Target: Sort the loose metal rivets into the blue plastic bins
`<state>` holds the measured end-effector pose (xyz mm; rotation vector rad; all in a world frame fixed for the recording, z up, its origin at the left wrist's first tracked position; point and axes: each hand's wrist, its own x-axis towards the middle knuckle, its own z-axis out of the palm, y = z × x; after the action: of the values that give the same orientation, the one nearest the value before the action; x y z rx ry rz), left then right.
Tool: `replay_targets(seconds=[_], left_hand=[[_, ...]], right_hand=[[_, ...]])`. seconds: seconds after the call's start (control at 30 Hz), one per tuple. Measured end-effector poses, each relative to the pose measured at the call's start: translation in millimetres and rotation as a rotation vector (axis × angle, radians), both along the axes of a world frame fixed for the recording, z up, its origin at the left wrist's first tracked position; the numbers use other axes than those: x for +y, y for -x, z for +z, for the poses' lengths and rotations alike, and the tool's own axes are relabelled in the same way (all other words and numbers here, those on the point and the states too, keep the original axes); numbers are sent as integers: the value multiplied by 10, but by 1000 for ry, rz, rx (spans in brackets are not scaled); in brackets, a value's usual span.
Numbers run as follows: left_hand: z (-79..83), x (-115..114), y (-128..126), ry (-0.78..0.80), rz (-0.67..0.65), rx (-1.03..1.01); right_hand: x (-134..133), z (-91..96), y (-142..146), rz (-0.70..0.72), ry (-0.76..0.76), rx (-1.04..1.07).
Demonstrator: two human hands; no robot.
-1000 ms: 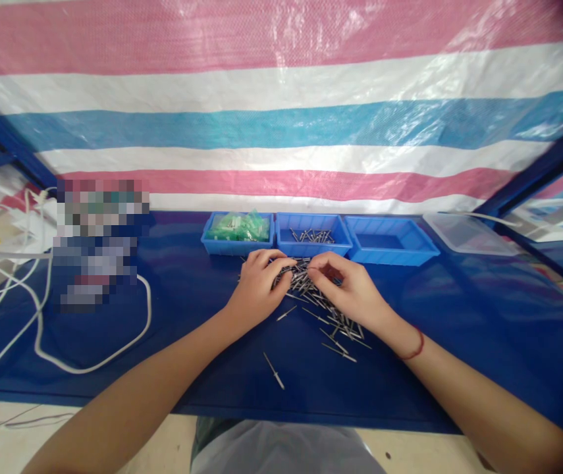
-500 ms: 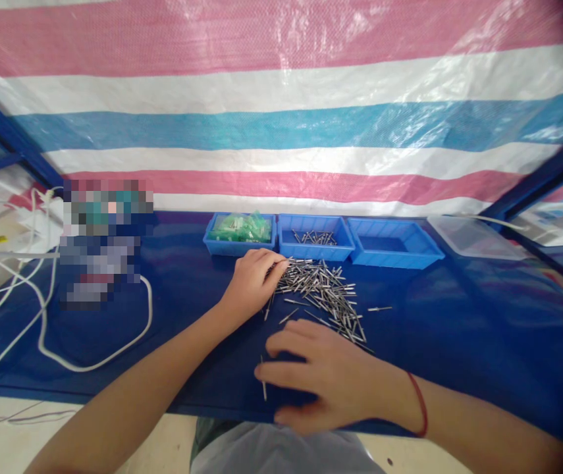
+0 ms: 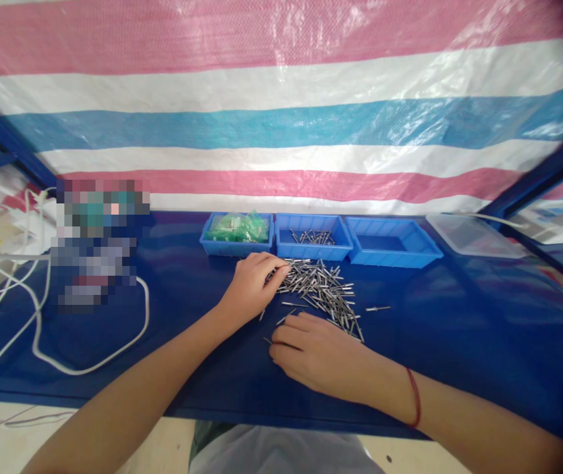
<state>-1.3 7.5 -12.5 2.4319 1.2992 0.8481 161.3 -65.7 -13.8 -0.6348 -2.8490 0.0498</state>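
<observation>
A pile of metal blind rivets (image 3: pixel 328 289) lies on the blue tabletop, thin pins pointing many ways. My left hand (image 3: pixel 254 283) rests against the pile's left edge, fingers curled and pressed together. Whatever its fingertips may hold is hidden. Nearer to me, my right hand (image 3: pixel 311 352) is closed, palm down, just in front of the pile. The thin end of one rivet (image 3: pixel 267 340) sticks out past its fingers. Some loose rivets lie between the hands, and a single rivet (image 3: pixel 378 308) lies apart to the right.
Behind the pile stand three blue bins in a row: the left bin (image 3: pixel 236 248) holds green plastic bags, the middle bin (image 3: pixel 313 251) some rivets, the right bin (image 3: pixel 394 257) nothing visible. A clear lid (image 3: pixel 473 237) lies farther right. White cables (image 3: pixel 88 368) cross the left side.
My right hand has moved slightly up and its spread fingers have closed. The loose rivet beneath them is now mostly hidden in the hand. My left hand has hardly moved.
</observation>
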Motion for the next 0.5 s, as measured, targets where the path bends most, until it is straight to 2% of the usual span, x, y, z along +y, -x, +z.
replay_targets(seconds=[0.23,0.33,0.4,0.5], left_hand=[[1,-9,-14,3,-4,7],[12,-5,-3,2,14,-14],[23,-9,3,4,29,-39],[33,-33,-7,13,16,-76]], right_hand=[[171,-32,-105,-169,-101,25],[225,-18,-138,-261,-79,79],[251,-2,-155,-332,5,233],[279,16,-176,-466,175,580]])
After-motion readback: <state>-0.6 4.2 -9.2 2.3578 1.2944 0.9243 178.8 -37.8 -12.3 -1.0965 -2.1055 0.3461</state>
